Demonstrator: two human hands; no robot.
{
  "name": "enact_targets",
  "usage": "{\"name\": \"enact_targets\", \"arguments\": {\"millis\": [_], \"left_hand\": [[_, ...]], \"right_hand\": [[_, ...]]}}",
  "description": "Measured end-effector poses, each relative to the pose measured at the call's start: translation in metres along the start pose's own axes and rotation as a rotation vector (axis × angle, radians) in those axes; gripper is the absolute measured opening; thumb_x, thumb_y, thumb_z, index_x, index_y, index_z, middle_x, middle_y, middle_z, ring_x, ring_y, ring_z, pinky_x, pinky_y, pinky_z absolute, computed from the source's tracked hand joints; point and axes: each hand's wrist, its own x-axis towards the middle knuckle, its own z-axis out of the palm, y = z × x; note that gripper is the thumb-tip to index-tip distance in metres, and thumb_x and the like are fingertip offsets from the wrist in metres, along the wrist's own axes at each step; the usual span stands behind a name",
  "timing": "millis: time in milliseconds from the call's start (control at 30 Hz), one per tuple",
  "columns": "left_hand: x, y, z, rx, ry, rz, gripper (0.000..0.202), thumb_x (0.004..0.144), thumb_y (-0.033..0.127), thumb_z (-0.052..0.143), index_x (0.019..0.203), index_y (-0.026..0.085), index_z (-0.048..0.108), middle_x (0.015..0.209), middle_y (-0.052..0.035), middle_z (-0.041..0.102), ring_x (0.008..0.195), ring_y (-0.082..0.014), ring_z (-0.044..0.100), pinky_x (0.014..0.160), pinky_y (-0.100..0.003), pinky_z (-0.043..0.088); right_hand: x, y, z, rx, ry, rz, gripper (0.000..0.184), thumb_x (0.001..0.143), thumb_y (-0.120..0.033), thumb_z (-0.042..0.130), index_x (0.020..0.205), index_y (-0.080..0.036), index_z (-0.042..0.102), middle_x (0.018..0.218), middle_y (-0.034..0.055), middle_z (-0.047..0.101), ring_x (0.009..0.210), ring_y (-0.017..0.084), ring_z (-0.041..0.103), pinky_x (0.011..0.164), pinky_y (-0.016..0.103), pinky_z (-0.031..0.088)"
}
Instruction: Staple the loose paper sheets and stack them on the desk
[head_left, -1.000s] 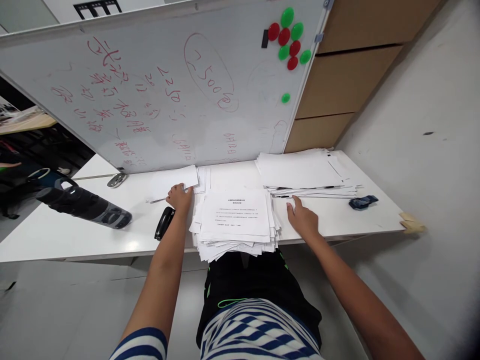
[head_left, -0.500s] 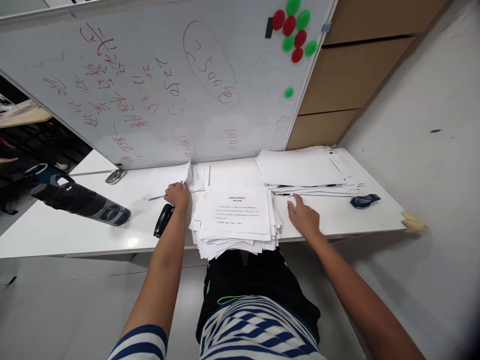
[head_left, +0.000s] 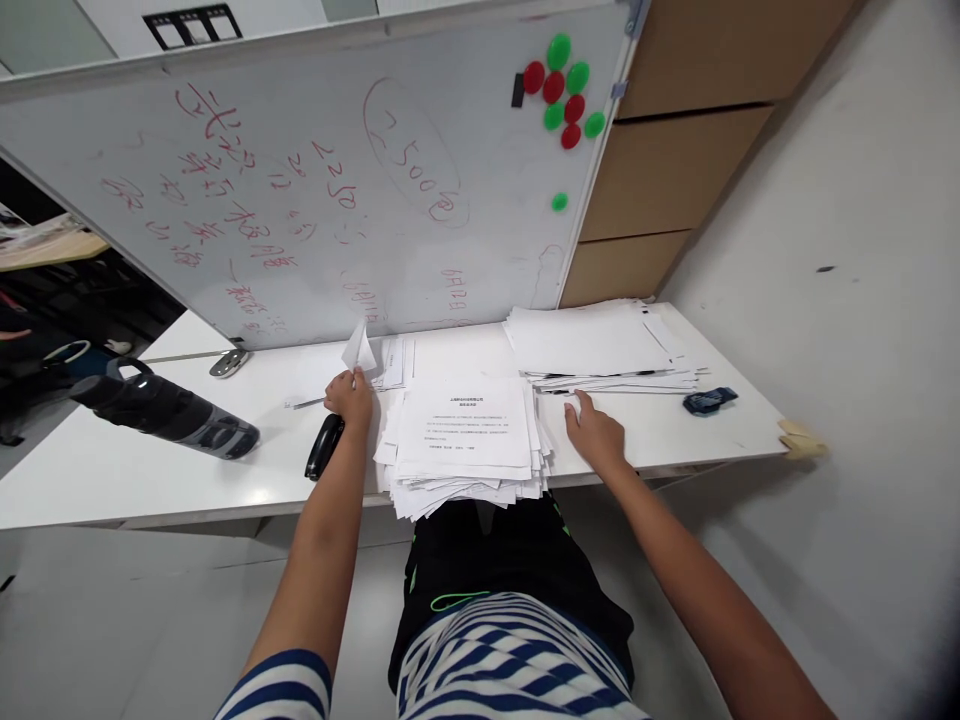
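Observation:
My left hand (head_left: 349, 397) pinches the corner of a white sheet (head_left: 358, 350) and lifts it off the small pile at the back left of the white table (head_left: 150, 470). A black stapler (head_left: 324, 446) lies just left of that wrist. A thick stack of printed papers (head_left: 463, 440) sits at the front edge between my arms. My right hand (head_left: 594, 432) rests flat on the table, fingers stretched out, beside this stack and just in front of a second broad paper stack (head_left: 596, 345) at the back right.
A whiteboard (head_left: 322, 180) with red writing and red and green magnets (head_left: 564, 90) leans at the back of the table. A dark bottle (head_left: 161, 420) lies on its side at left. A small blue object (head_left: 709, 401) lies at the right. Wooden cabinets (head_left: 675, 150) stand behind.
My left hand has raised the sheet's corner, so the paper now folds upward instead of lying flat. My right hand has stayed in place.

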Motion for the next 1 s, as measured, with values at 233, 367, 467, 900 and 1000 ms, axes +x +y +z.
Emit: {"name": "enact_targets", "arguments": {"millis": [233, 367, 467, 900, 1000], "left_hand": [[-0.017, 0.042, -0.048, -0.634, 0.002, 0.073, 0.024, 0.088, 0.038, 0.056, 0.078, 0.019, 0.065, 0.112, -0.0098, 0.066, 0.116, -0.0242, 0.054, 0.102, -0.039, 0.039], [-0.060, 0.081, -0.111, -1.243, -0.251, -0.149, 0.028, 0.084, 0.046, 0.063, 0.094, 0.020, 0.067, 0.111, -0.0064, 0.068, 0.114, -0.0218, 0.058, 0.093, -0.035, 0.047], [-0.104, 0.101, -0.157, -1.534, -0.562, -0.201, 0.033, 0.087, 0.048, 0.059, 0.109, 0.024, 0.068, 0.127, -0.0062, 0.064, 0.127, -0.0236, 0.052, 0.099, -0.039, 0.047], [-0.162, 0.059, -0.174, -1.398, -0.783, -0.121, 0.073, 0.071, 0.057, 0.074, 0.136, 0.027, 0.055, 0.135, -0.0109, 0.060, 0.126, -0.0313, 0.055, 0.103, -0.047, 0.048], [-0.144, 0.046, -0.181, -1.326, -0.868, 0.012, 0.089, 0.063, 0.056, 0.081, 0.141, 0.028, 0.049, 0.132, -0.0121, 0.062, 0.121, -0.0318, 0.059, 0.100, -0.045, 0.049]], "right_hand": [[0.002, 0.005, 0.001, 0.076, 0.032, -0.024, 0.055, 0.102, -0.044, 0.028, 0.144, -0.014, 0.043, 0.077, 0.0108, 0.071, 0.073, 0.027, 0.068, 0.066, 0.032, 0.043], [-0.007, 0.009, 0.001, 0.309, 0.151, -0.135, 0.054, 0.099, -0.049, 0.034, 0.138, -0.017, 0.053, 0.071, 0.0050, 0.067, 0.069, 0.023, 0.065, 0.068, 0.032, 0.046], [-0.034, -0.012, -0.008, 0.666, 0.252, -0.303, 0.056, 0.094, -0.055, 0.044, 0.134, -0.018, 0.056, 0.088, 0.0074, 0.069, 0.077, 0.021, 0.065, 0.074, 0.033, 0.050], [-0.069, -0.103, -0.072, 1.549, -0.141, -0.167, 0.049, 0.078, -0.053, 0.073, 0.111, -0.016, 0.071, 0.114, 0.0112, 0.073, 0.109, 0.030, 0.066, 0.097, 0.046, 0.052], [-0.061, -0.093, -0.074, 1.443, -0.128, -0.206, 0.045, 0.077, -0.052, 0.073, 0.106, -0.017, 0.073, 0.110, 0.0102, 0.074, 0.105, 0.030, 0.068, 0.094, 0.045, 0.053]]}}
